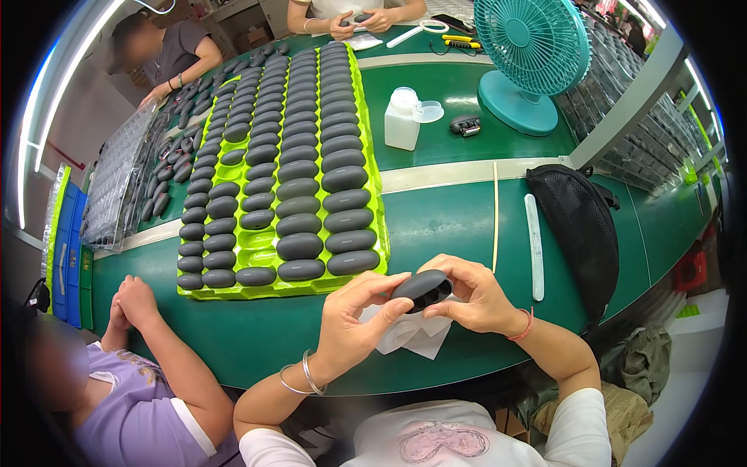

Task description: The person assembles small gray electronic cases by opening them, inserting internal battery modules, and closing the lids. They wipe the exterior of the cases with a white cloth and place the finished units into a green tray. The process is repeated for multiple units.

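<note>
A dark grey oval case (422, 288), like an earbud charging case, is held up between my two hands, with hollows showing on its near side. My left hand (352, 321) grips its left end between thumb and fingers. On the right end, my right hand (481, 302) pinches it the same way. Below lies a crumpled white cloth or tissue (424, 340) on the green table. Just left and ahead stands a yellow-green tray (257, 255) holding rows of similar dark cases (300, 246); a few of its pockets have no case.
A teal fan (527, 93), a white bottle with open lid (402, 123) and another small dark case (465, 125) are at the far right. Nearer lie a thin stick (496, 218), a pale strip (534, 247) and a black mesh bag (574, 233). Other people sit left and opposite.
</note>
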A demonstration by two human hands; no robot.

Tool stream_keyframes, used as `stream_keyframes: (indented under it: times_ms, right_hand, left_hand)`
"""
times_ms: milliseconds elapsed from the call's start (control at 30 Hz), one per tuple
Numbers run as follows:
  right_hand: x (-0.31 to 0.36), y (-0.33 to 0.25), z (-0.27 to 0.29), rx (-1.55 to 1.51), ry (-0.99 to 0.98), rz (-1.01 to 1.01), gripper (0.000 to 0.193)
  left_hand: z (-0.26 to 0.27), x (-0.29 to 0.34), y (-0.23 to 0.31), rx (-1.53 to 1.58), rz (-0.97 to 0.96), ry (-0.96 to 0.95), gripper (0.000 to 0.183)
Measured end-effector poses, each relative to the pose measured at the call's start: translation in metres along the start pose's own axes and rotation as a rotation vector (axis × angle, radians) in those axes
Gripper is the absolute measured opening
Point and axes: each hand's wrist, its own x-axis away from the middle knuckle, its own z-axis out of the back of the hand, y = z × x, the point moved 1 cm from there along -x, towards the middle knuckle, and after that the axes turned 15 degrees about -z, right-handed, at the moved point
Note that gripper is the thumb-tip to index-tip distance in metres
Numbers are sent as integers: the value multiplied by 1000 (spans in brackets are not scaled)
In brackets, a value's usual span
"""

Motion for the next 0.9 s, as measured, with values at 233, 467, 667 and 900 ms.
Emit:
stream_keyframes:
  times_ms: [233,467,667,900]
  right_hand:
    - [-1,1,0,-53,26,-40,30]
    - [0,2,3,-81,19,-41,30]
    - [-1,4,1,-217,-10,7,34]
    - [4,0,-2,-259,37,-109,44]
  left_hand:
    - [-3,-1,-2,-116,-91,-47,35]
    - [-4,-2,-2,-248,-194,-34,38]
    - [3,0,-1,245,122,166,32]
    - [0,3,2,219,19,152,31]
